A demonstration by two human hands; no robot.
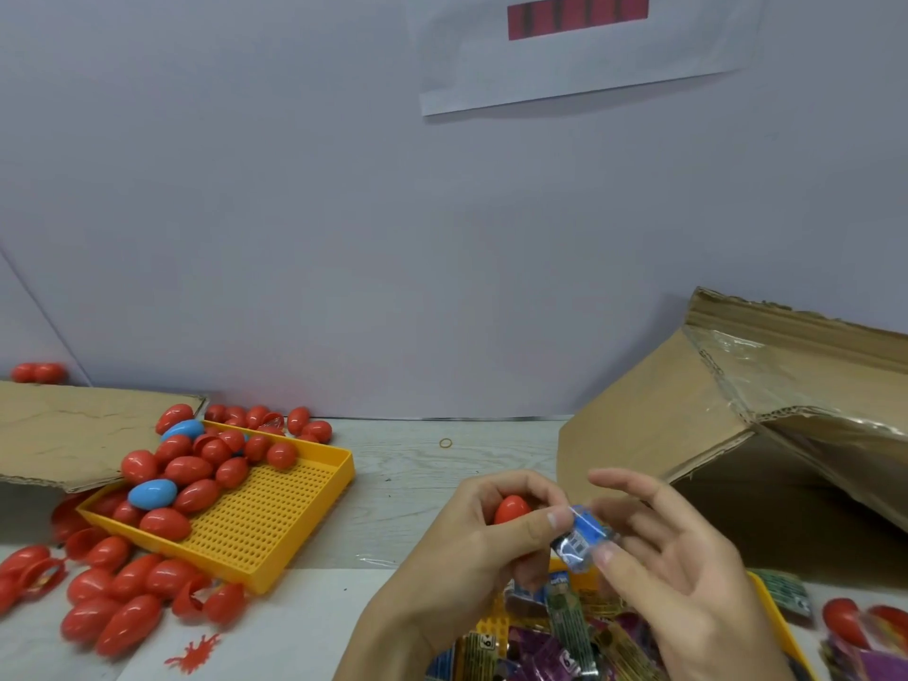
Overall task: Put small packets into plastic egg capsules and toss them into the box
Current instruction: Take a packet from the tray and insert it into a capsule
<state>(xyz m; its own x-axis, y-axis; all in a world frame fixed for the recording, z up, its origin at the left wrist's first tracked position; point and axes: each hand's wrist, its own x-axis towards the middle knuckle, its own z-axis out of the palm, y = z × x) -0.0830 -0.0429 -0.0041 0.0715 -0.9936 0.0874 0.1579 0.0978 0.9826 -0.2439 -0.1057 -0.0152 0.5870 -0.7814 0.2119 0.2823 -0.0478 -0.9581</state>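
Note:
My left hand (484, 543) grips a red egg capsule (512, 509) in curled fingers, low in the middle of the view. My right hand (673, 557) pinches a small blue packet (582, 535) between thumb and fingers, right beside the capsule. My left thumb touches the packet's upper end. Below my hands a yellow tray (774, 614) holds several small packets (565, 631) in purple, green and gold. An open cardboard box (688, 420) lies on its side at the right, its dark mouth facing me.
A yellow perforated tray (275, 523) at the left holds several red capsules and two blue ones (152, 493). More red capsules (118, 607) lie loose on the table around it. A cardboard flap (73, 435) overhangs the far left. A rubber band (445, 442) lies mid-table.

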